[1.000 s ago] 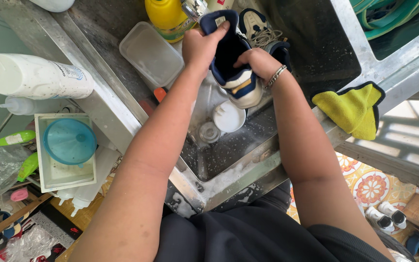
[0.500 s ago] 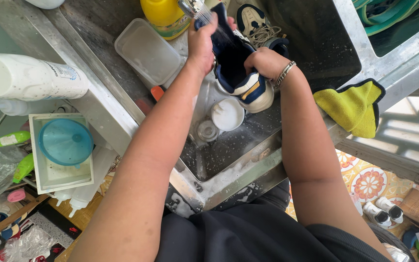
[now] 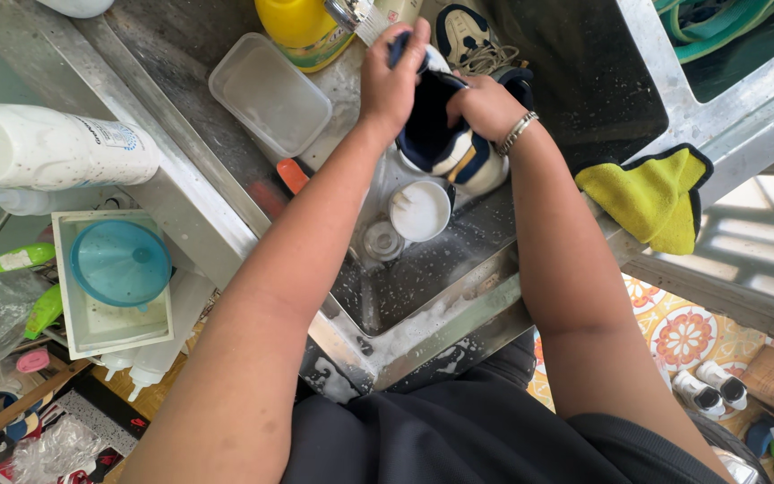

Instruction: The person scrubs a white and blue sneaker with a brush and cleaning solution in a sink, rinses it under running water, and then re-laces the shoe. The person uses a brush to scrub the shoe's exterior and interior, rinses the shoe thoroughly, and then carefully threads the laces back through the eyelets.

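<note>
We are gripping the shoe (image 3: 445, 148) with both hands, left (image 3: 393, 79) and right (image 3: 484, 106), under the tap (image 3: 351, 13); suds are lingering in the sink (image 3: 423, 269), second shoe (image 3: 469, 38) waiting

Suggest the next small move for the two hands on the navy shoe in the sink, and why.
Probably tilt the navy shoe so its opening faces the tap. Both the left hand and right hand grip it just below the spout, over the soapy sink, so rinsing looks nearest.
</note>
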